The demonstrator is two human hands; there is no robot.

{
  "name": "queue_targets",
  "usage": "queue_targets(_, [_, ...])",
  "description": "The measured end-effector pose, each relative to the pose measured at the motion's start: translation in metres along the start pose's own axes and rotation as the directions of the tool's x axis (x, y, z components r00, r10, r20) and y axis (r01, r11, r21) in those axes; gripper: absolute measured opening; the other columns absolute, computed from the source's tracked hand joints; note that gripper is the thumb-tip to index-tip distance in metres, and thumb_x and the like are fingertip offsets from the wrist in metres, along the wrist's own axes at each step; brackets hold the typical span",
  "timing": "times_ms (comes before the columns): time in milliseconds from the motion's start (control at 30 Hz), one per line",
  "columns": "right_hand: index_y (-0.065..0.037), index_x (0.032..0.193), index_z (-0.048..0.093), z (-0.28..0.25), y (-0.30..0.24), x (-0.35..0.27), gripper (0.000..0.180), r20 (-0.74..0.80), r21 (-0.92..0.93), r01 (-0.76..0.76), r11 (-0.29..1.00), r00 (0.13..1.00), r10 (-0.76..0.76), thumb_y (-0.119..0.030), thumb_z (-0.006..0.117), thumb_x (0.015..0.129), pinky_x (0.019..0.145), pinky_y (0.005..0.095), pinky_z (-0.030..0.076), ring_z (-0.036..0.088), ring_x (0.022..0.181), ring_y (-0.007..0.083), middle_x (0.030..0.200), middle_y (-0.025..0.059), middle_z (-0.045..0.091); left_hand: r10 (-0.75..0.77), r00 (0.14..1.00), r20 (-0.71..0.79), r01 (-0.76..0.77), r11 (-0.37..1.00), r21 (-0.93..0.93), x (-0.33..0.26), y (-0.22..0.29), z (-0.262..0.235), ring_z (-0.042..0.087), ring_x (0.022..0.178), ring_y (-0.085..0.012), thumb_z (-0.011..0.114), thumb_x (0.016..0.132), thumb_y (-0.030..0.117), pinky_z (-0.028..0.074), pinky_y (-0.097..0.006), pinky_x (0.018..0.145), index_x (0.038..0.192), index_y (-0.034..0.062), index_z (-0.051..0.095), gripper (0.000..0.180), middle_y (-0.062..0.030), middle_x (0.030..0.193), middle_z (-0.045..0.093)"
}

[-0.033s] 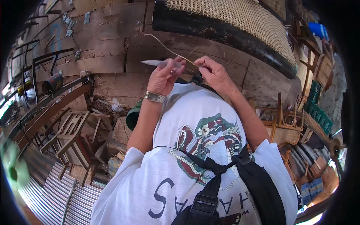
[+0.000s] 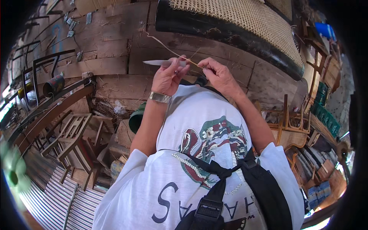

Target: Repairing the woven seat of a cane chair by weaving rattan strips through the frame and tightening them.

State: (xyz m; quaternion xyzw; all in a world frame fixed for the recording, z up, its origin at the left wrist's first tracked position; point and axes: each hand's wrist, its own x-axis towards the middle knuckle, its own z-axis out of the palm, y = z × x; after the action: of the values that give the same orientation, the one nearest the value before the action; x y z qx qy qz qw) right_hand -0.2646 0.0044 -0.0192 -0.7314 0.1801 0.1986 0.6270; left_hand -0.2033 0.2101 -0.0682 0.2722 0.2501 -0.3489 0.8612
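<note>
My left hand point(image 2: 168, 76), with a metal-band watch at the wrist, is closed around a knife whose pale, pointed blade point(image 2: 153, 62) sticks out to the left. A long, thin strip of cane point(image 2: 164, 45) curves down from the upper left and passes by my left fingertips. Its near end sits in a pinch of my right hand point(image 2: 217, 74), thumb against fingers. Both hands are in front of my body, a short gap apart. The knife's handle is hidden in my left palm.
A black-framed panel of woven cane point(image 2: 245, 23) lies ahead to the right. Wooden chair frames point(image 2: 78, 134) stand at the left, near a spinning fan point(image 2: 13, 172). More chairs point(image 2: 291, 119) and a green crate point(image 2: 326, 119) are at the right. A dark green bucket point(image 2: 136, 120) is beside my left forearm.
My left hand and the knife have shifted very slightly to the left. The far end of the cane strip has moved a little; my right hand keeps its pinch.
</note>
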Motion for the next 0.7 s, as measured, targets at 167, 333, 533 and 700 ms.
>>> queue_targets(167, [-0.006,0.114,0.064,0.0,0.003,-0.005,0.018,-0.011,-0.11,0.032,0.993,0.999,-0.033,-0.006,0.055,0.099,0.07,0.021,0.043,0.048,0.078,0.0026,0.086,-0.0056,0.058,0.095,0.989,-0.118,-0.085,0.993,0.087,0.015,0.001,0.011,0.072,0.094,-0.0266,0.068,0.096,0.013,0.065,-0.038,0.079,0.104,0.0026,0.061,0.015,-0.0137,0.107,0.07])
queue_targets(333, [-0.004,0.111,0.064,0.003,0.016,-0.003,0.015,-0.004,-0.076,0.1,0.992,0.995,-0.1,-0.01,0.056,0.099,0.069,0.0221,0.044,0.05,0.076,0.0038,0.084,-0.0042,0.059,0.168,0.963,-0.21,-0.127,0.973,0.195,0.017,0.0,0.008,0.071,0.097,-0.0282,0.072,0.094,0.015,0.062,-0.042,0.082,0.103,0.0051,0.058,0.02,-0.0127,0.103,0.071])
queue_targets(533, [-0.001,0.103,0.064,-0.008,0.018,-0.014,0.016,0.111,-0.116,-0.052,0.992,0.992,0.065,-0.015,0.056,0.101,0.068,0.0235,0.046,0.053,0.076,0.005,0.084,-0.002,0.059,0.259,0.928,-0.267,-0.191,0.947,0.257,0.027,-0.003,-0.008,0.073,0.087,-0.0276,0.071,0.094,0.011,0.065,-0.04,0.073,0.107,0.0033,0.057,0.021,-0.0131,0.097,0.07])
queue_targets(700, [-0.002,0.102,0.064,0.004,0.026,-0.005,0.019,0.109,-0.178,0.001,0.984,0.994,0.019,-0.019,0.056,0.102,0.062,0.0226,0.043,0.052,0.07,0.0043,0.077,-0.0044,0.056,0.615,0.748,0.249,-0.398,0.116,0.91,0.044,-0.026,-0.028,0.067,0.069,-0.0268,0.073,0.087,0.007,0.056,-0.038,0.065,0.097,0.0041,0.064,0.014,-0.0138,0.084,0.069])
